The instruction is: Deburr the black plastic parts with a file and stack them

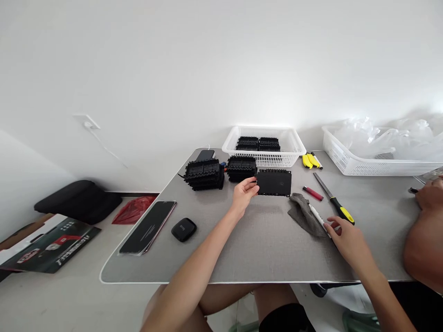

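Black panel (274, 183), one: hovering over the worktop (252, 253), its flat side facing the camera; left hand (245, 193) clamping its left edge between thumb and fingers. White marker (315, 215), one: lying against the grey cloth (302, 216), its near end touching the right hand (346, 235); cannot tell whether those fingers are gripping it. Slim red item (313, 193), one: lying just beyond the cloth. Tool with black-and-yellow handle (337, 206), one: lying right of the marker. Black stacks (203, 175), two: standing left of the panel. White basket (277, 160): standing behind, holding more black parts (248, 142).
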`<state>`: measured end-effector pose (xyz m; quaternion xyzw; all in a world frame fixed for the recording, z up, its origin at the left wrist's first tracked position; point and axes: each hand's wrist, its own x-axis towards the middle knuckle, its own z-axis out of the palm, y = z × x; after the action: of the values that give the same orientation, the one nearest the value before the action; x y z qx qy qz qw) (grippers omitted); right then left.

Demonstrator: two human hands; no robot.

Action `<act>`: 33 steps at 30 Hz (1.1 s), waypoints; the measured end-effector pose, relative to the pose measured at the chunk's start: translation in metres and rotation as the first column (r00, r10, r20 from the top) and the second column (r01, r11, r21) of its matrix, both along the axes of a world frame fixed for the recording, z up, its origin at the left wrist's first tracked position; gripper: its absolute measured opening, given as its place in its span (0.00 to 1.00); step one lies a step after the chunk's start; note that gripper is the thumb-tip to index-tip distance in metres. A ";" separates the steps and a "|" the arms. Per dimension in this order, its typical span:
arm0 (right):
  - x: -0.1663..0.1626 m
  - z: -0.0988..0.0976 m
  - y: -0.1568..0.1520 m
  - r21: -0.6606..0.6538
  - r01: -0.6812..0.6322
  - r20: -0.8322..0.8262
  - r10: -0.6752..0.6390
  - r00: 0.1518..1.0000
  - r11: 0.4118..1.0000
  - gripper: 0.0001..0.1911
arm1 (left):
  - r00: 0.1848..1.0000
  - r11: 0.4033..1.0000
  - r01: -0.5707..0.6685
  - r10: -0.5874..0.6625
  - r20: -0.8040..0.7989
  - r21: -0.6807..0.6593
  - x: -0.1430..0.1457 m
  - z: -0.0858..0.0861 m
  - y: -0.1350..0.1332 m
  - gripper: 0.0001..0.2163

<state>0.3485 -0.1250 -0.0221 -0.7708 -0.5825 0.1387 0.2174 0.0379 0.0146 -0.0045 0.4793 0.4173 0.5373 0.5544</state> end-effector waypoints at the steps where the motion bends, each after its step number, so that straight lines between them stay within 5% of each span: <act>1: -0.001 -0.003 -0.002 0.006 -0.008 -0.007 0.008 1.000 1.000 0.22 | 1.000 1.000 0.002 -0.002 -0.007 0.007 0.000 0.000 0.000 0.22; 6: -0.003 -0.008 -0.005 0.043 -0.074 0.035 0.072 0.997 0.996 0.22 | 0.999 0.997 -0.012 0.014 -0.029 0.070 0.002 -0.002 0.001 0.20; 14: -0.002 -0.006 -0.009 0.093 0.027 0.094 -0.036 0.995 0.995 0.25 | 0.997 0.981 -0.024 0.038 -0.068 0.194 0.005 -0.001 0.000 0.16; 19: -0.018 0.027 0.012 0.157 0.044 -0.202 -0.011 0.979 0.987 0.23 | 0.986 0.952 0.021 0.030 -0.164 0.305 0.008 0.001 -0.010 0.10; 21: -0.031 0.041 0.030 0.106 -0.044 -0.518 0.093 0.850 0.993 0.24 | 0.978 0.936 0.041 0.034 -0.207 0.348 0.009 0.004 -0.015 0.07; 23: -0.045 0.049 0.050 0.000 -0.172 -0.825 0.097 0.557 0.985 0.27 | 0.973 0.907 0.050 0.051 -0.226 0.419 0.010 0.008 -0.019 0.07; 26: -0.064 0.053 0.079 -0.077 -0.319 -0.972 -0.001 0.233 0.944 0.23 | 0.965 0.847 -0.013 0.150 -0.215 0.532 0.009 0.013 -0.022 0.10; 29: -0.079 0.049 0.100 -0.036 -0.346 -0.991 0.010 0.130 0.937 0.15 | 0.953 0.815 -0.059 0.219 -0.211 0.577 0.006 0.014 -0.021 0.10; 33: -0.087 0.042 0.113 0.035 -0.362 -0.991 0.078 0.104 0.932 0.15 | 0.943 0.836 -0.090 0.246 -0.224 0.541 0.003 0.013 -0.016 0.04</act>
<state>0.2614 -0.0116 0.0198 -0.4127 -0.3865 0.7006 0.4352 0.0404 -0.0018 0.0083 0.6452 0.3711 0.6028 0.2874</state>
